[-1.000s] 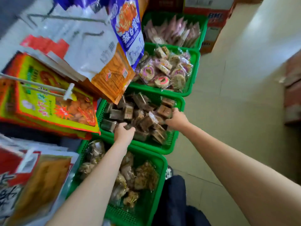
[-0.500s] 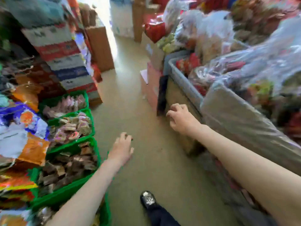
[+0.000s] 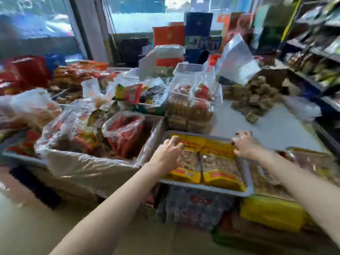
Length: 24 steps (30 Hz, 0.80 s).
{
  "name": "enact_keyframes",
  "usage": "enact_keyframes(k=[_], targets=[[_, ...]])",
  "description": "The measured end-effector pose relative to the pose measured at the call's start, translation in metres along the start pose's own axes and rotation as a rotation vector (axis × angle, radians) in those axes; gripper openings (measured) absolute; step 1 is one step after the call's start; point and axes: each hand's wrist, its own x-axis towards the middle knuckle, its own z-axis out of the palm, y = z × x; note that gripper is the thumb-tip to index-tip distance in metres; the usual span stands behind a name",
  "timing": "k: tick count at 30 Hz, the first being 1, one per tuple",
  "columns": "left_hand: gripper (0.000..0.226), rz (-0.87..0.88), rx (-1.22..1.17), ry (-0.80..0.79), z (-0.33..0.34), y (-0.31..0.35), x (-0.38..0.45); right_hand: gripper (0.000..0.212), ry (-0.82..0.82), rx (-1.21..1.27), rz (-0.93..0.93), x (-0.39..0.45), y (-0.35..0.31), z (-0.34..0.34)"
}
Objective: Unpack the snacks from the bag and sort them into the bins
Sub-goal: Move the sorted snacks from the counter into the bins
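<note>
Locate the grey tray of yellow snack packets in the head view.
The grey tray sits low and centre-right, under both hands: left hand over its left edge, right hand at its far right corner.

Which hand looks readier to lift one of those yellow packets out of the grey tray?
Probably the left hand: its fingers already touch a yellow packet, while the right hand sits nearer the grey tray edge.

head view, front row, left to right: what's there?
Clear-plastic-lined box of red packs → left hand → grey tray holding yellow snack bags → right hand → blurred packs at the right edge. Whether either hand grips anything is lost to blur.
</note>
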Motion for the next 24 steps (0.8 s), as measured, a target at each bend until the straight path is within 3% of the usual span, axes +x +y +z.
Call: enact_keyframes(k=[5, 9, 16, 24], targets=[[0.037, 0.023, 0.015, -0.11, 0.027, 0.073, 0.115, 0.037, -0.101, 0.004, 0.299, -0.016, 0.157, 0.017], [0.042, 0.144, 0.023, -0.099, 0.054, 0.135, 0.216, 0.039, -0.137, 0.027, 0.364, 0.035, 0.258, 0.037], [0.052, 0.105, 0.081, -0.28, 0.125, 0.185, 0.369, 0.042, -0.268, 0.179, 0.304, 0.191, 0.337, 0.103], [0.062, -0.023, 0.035, -0.368, 0.183, 0.196, 0.529, 0.072, -0.344, 0.346, 0.303, 0.323, 0.406, 0.159]])
